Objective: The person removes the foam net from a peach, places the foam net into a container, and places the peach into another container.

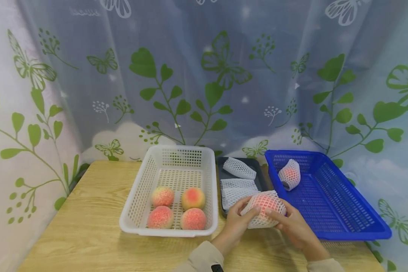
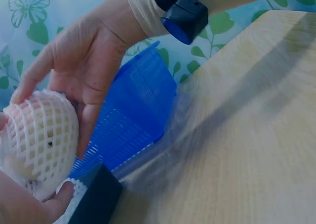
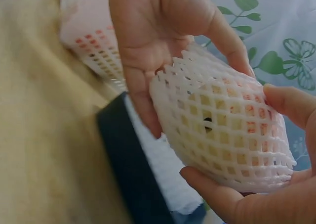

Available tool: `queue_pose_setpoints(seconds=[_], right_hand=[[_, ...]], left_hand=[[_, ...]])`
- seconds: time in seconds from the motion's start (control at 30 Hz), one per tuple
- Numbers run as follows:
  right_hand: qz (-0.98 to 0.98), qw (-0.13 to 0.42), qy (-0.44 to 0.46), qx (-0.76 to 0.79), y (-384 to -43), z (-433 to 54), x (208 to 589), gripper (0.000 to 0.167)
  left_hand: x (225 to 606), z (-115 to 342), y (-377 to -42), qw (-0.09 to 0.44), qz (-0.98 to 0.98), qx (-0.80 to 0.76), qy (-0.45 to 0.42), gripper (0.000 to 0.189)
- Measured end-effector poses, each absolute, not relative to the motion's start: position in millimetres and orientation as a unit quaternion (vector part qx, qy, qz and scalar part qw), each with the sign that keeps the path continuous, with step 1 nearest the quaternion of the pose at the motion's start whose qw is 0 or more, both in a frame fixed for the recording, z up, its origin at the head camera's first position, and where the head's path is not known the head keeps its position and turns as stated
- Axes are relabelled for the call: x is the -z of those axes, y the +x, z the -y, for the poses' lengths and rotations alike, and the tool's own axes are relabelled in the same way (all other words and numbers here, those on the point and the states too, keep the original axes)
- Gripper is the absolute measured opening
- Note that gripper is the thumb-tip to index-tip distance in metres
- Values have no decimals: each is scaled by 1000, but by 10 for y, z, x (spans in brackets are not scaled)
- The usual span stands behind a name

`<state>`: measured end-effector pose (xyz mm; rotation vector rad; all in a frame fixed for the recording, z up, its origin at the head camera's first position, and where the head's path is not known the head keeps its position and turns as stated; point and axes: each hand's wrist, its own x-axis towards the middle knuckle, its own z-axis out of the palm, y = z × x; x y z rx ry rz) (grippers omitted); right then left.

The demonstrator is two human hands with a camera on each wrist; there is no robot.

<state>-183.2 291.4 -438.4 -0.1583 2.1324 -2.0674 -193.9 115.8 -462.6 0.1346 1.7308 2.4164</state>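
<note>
A peach in a white foam net sleeve (image 1: pixel 265 209) is held between both hands above the table's front, just before the dark tray. My left hand (image 1: pixel 234 226) grips its left side, thumb on the net. On the right side my right hand (image 1: pixel 296 228) holds it, thumb across the front. The right wrist view shows the net (image 3: pixel 227 130) stretched over the yellow and red fruit, with a dark spot showing through the mesh. In the left wrist view the netted peach (image 2: pixel 42 135) lies between the fingers of both hands.
A white basket (image 1: pixel 127 217) at left contains several bare peaches (image 1: pixel 160 218). Behind the hands, a dark tray (image 1: pixel 223 206) carries several empty foam nets (image 1: pixel 239 168). At right, a blue basket (image 1: pixel 353 236) has one netted peach (image 1: pixel 290 174) in its back left corner.
</note>
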Motion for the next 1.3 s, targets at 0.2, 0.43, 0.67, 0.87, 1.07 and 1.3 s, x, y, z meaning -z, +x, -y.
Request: queue_pose_setpoints(seconds=[0.2, 0.43, 0.67, 0.87, 1.07, 1.3], right_hand=[[-714, 116, -17, 691, -1743, -2879, 4572, 59], [-744, 158, -33, 648, -1686, -2916, 4766, 61], [-737, 175, -34, 652, -1685, -2920, 4929, 66], [-730, 166, -39, 662, -1706, -2914, 5016, 63], [-717, 164, -44, 676, -1743, -2922, 5035, 63], [-721, 166, -44, 671, -1768, -2930, 5022, 61]], left_hand=[[4764, -1105, -1854, 62, -622, -780, 33, 47], [4923, -1022, -1822, 58, -680, -730, 35, 42], [5013, -936, -1813, 68, -715, -696, 25, 40], [5056, -927, -1848, 69, -737, -672, 14, 40], [5069, -939, -1899, 74, -747, -661, 5, 39], [5068, -930, -1916, 73, -740, -669, 17, 37]])
